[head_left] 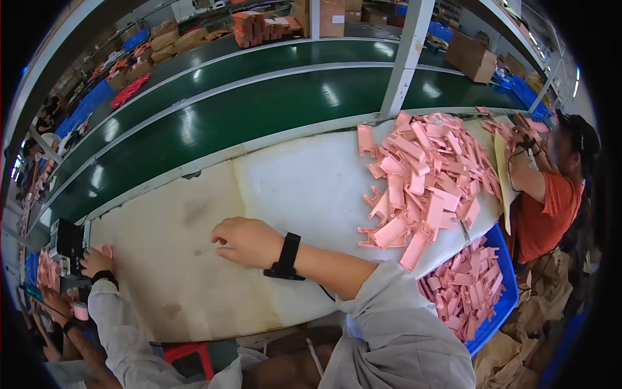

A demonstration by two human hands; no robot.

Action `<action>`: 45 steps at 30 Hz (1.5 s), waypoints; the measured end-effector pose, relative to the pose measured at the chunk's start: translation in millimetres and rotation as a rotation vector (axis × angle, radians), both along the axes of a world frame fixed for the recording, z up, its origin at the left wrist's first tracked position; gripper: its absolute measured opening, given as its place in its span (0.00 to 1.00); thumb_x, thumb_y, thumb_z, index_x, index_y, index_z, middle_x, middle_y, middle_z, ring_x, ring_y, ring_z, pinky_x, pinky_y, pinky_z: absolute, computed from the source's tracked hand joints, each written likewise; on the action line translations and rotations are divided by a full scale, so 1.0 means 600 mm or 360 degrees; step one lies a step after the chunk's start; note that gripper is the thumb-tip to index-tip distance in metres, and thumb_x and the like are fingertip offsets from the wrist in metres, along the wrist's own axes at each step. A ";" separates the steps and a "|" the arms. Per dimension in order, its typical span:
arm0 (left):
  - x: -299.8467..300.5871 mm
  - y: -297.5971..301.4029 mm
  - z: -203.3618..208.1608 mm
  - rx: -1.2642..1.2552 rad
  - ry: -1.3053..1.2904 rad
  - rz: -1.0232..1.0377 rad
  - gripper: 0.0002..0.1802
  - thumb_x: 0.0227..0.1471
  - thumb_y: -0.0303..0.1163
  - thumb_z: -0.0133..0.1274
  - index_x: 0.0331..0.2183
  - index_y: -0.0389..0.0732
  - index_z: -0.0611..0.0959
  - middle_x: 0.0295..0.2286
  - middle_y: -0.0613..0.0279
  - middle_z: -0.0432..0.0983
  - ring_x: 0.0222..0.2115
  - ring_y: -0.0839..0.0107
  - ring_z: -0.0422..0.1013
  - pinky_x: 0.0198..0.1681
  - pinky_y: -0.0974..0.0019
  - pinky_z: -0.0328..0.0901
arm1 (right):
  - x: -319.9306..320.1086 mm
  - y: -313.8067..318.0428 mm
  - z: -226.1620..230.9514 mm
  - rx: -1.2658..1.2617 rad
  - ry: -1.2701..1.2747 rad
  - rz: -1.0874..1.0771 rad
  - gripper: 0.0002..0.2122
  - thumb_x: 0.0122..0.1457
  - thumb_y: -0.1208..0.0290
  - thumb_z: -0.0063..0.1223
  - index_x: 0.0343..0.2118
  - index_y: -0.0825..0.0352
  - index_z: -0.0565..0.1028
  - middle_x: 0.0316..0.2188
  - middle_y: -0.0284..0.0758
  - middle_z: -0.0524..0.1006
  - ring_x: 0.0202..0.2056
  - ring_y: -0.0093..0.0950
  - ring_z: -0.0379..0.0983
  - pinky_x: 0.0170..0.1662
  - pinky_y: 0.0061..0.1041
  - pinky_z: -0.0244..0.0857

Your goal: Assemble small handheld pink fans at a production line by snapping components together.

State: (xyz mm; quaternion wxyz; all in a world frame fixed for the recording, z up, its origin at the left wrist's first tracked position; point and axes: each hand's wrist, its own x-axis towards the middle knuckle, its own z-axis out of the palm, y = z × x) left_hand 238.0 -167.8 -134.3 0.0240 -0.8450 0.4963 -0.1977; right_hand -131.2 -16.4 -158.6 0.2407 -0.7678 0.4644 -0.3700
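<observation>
My left hand [96, 262] is at the far left end of the table, its fingers bent around a small pink plastic part [106, 249] that they partly hide. Just beyond it stands a black box-shaped device [67, 240]. My right hand [247, 242] hovers over the middle of the table, fingers loosely curled, the thumb apart from them and nothing visible between. A black band circles each wrist. To the right, a large heap of pink plastic parts [424, 175] lies on the white tabletop [304, 181].
A blue bin [510, 285] full of pink parts stands below the table's right edge. Behind the table runs a green conveyor [259, 100], with a white post [407, 61] before it. A person in orange [557, 204] works at right; another person's hand [57, 305] shows at left.
</observation>
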 end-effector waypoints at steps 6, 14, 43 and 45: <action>-0.116 0.038 -0.040 -0.0155 0.0567 -0.1822 0.33 0.38 0.28 0.55 0.50 0.34 0.65 0.52 0.46 0.58 0.54 0.47 0.51 0.56 0.53 0.50 | -0.030 0.139 0.124 -0.0249 0.0332 0.0007 0.17 0.47 0.68 0.56 0.40 0.64 0.68 0.38 0.37 0.70 0.44 0.37 0.65 0.45 0.35 0.59; -0.269 0.184 -0.023 0.0340 0.0927 -0.2345 0.29 0.38 0.24 0.54 0.46 0.32 0.68 0.50 0.46 0.60 0.54 0.46 0.52 0.56 0.55 0.49 | -0.275 0.432 0.030 -0.0175 0.0025 -0.1765 0.20 0.46 0.79 0.55 0.45 0.68 0.68 0.45 0.39 0.69 0.49 0.33 0.64 0.52 0.29 0.56; -0.895 0.730 -0.283 0.2141 0.2343 -0.1658 0.57 0.31 0.46 0.63 0.55 0.29 0.51 0.51 0.40 0.56 0.51 0.56 0.58 0.54 0.62 0.54 | -0.422 0.835 -0.247 0.1085 -0.0792 -0.2548 0.27 0.53 0.57 0.50 0.52 0.68 0.61 0.47 0.48 0.67 0.50 0.39 0.62 0.51 0.31 0.57; -0.902 0.737 -0.286 0.2244 0.2517 -0.1775 0.59 0.28 0.50 0.64 0.55 0.29 0.53 0.51 0.38 0.57 0.52 0.53 0.58 0.54 0.62 0.55 | -0.402 0.791 -0.194 0.1017 -0.1038 -0.2622 0.27 0.53 0.57 0.50 0.51 0.70 0.61 0.45 0.44 0.68 0.47 0.32 0.64 0.48 0.27 0.58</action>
